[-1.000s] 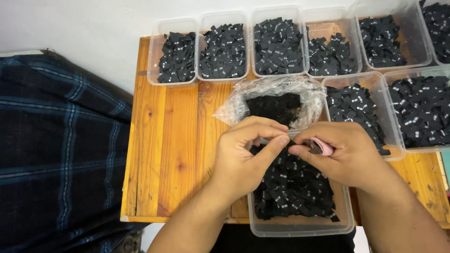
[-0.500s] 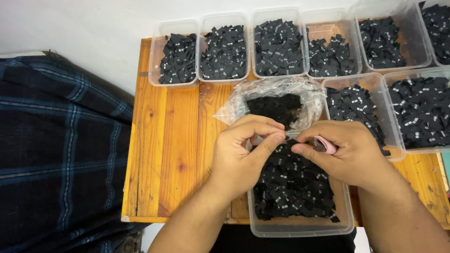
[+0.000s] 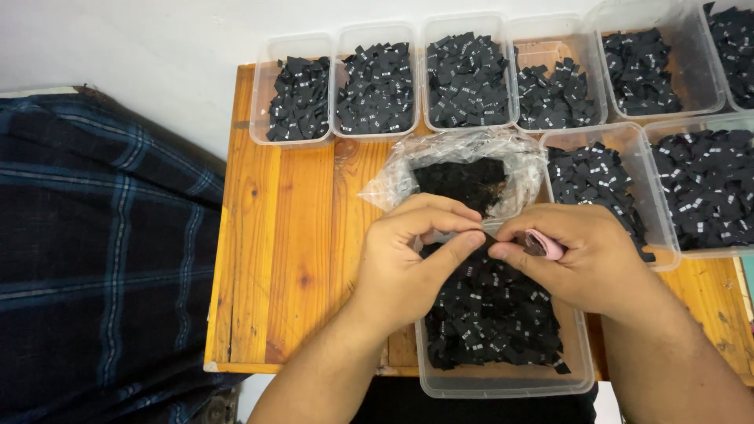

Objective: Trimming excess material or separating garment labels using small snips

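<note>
My left hand [image 3: 412, 263] and my right hand [image 3: 585, 263] meet over a clear plastic tub [image 3: 503, 381] full of small black fabric labels [image 3: 491, 318]. Both pinch one small black label [image 3: 487, 238] between thumb and fingertips. A small pink tool [image 3: 544, 245] is tucked in my right hand's palm. Just behind the hands lies an open clear plastic bag [image 3: 393, 184] with more black labels inside.
A wooden table [image 3: 287, 243] carries a back row of several clear tubs [image 3: 302, 47] of black labels, and two more tubs [image 3: 656, 243] at the right. A dark blue plaid cloth [image 3: 102, 251] lies to the left of the table.
The hands have stayed together over the near tub; the fingertips have shifted slightly on the label. Nothing else has moved.
</note>
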